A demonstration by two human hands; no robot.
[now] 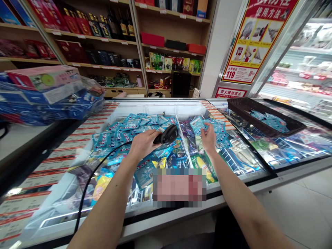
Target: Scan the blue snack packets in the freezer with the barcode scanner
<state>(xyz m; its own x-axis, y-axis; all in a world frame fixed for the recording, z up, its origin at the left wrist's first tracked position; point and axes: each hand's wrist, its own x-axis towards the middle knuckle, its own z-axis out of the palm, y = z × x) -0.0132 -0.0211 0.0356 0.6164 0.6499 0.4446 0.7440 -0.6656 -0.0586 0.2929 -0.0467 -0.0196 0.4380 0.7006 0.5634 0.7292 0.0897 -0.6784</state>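
Note:
My left hand (145, 143) is wrapped round the handle of a black barcode scanner (169, 134), whose head points to the right. A black cable (97, 169) runs from it down past my left forearm. Between the fingers of my right hand (209, 137) is the edge of a flat light-blue packet (196, 124), held over the right section of the chest freezer. More blue packets (124, 129) lie heaped in the section behind the scanner. Several similar packets (220, 129) lie just right of my right hand.
White wire dividers (183, 138) split the freezer. On its glass at the right rests a dark brown basket (293, 126) with blue packets inside. Plastic-wrapped boxes (52, 93) are stacked at the left. Shelves of goods (171, 52) stand behind. A blurred patch hides part of the front edge.

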